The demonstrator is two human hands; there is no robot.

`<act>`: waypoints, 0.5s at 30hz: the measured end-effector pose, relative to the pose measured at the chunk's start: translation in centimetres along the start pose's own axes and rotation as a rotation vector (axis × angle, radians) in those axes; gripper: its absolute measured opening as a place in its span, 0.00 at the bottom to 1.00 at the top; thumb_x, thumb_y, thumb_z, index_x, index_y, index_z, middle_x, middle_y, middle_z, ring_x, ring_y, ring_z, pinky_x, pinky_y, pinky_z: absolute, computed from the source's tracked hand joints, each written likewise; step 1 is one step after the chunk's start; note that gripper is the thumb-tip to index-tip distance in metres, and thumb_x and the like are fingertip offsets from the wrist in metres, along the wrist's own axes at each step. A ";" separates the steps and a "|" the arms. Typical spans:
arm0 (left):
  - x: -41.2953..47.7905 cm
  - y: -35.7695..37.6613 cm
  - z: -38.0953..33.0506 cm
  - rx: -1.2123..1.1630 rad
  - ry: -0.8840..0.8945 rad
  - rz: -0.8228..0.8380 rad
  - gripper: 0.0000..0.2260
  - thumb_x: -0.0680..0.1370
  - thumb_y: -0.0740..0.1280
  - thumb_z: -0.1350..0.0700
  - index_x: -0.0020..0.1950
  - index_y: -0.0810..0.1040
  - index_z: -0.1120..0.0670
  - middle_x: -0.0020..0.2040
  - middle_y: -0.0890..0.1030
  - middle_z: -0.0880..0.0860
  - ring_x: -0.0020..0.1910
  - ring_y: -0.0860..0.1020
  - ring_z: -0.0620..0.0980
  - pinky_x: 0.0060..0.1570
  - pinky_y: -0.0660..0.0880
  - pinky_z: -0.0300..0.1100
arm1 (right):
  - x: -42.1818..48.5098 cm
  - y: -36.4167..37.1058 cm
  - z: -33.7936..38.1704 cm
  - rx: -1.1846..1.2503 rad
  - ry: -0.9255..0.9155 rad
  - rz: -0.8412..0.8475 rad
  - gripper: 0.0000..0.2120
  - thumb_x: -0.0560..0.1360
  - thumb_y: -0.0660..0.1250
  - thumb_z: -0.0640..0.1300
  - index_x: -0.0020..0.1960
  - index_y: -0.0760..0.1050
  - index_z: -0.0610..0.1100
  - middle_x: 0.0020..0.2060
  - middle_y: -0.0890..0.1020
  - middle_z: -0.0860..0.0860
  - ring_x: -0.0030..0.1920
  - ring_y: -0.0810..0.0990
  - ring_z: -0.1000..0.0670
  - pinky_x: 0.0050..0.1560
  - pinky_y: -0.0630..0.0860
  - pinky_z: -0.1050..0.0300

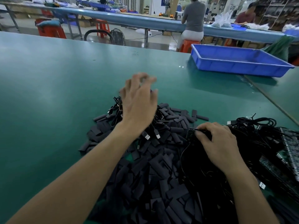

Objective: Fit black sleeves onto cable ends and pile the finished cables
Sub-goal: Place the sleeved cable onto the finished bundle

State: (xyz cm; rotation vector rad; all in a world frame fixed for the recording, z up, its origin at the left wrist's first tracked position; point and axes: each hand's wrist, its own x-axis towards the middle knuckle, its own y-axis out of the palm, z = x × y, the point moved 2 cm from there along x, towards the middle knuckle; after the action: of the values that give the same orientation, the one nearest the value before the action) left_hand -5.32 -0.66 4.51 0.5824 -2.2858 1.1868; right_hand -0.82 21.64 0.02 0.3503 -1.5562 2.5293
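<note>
My left hand [139,102] hovers blurred, fingers loosely spread and holding nothing I can see. A tangle of thin black cables with silver USB plugs [146,136] lies just beneath its palm. My right hand [216,143] pinches one small dark studded cable end [191,133] at its fingertips. Flat matte black sleeves [161,175] — far too many to count — heap between my wrists on the smooth green table [48,94]. One glossy blue plastic tray [239,67] sits well beyond my right fingers.

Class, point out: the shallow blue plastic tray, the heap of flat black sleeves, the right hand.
Shallow blue plastic tray [234,68]: head view, near side wall.
Heap of flat black sleeves [153,178]: head view, heap's middle.
Right hand [218,143]: head view, back of hand, pinching small black circuit board [191,134].
</note>
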 end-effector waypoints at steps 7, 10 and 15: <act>-5.5 4.4 -3.6 -0.575 -0.088 0.537 0.09 0.77 0.73 0.53 0.55 0.77 0.53 0.48 0.80 0.47 0.44 0.80 0.42 0.46 0.76 0.32 | 0.7 0.3 -0.8 0.367 -0.061 -0.031 0.09 0.77 0.70 0.42 0.44 0.78 0.55 0.41 0.83 0.58 0.49 0.79 0.49 0.52 0.74 0.53; -6.3 5.7 -3.0 -0.702 -0.173 0.594 0.05 0.78 0.72 0.54 0.47 0.77 0.51 0.40 0.79 0.44 0.35 0.75 0.37 0.39 0.72 0.31 | 0.9 0.2 -1.1 0.514 -0.088 -0.020 0.11 0.77 0.70 0.40 0.43 0.76 0.55 0.39 0.82 0.61 0.41 0.78 0.62 0.44 0.72 0.71; -7.0 6.0 -2.8 -0.909 -0.195 0.590 0.05 0.78 0.72 0.58 0.45 0.77 0.53 0.36 0.74 0.45 0.32 0.70 0.39 0.37 0.69 0.31 | 1.1 0.5 -1.2 0.577 -0.117 0.069 0.08 0.78 0.69 0.40 0.43 0.77 0.52 0.36 0.81 0.60 0.37 0.75 0.61 0.41 0.72 0.69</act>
State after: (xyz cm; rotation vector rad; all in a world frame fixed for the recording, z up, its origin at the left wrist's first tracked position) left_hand -2.61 5.86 -2.06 -0.3536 -2.9072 0.1724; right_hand -2.09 22.50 -0.62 0.5220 -0.8429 3.0217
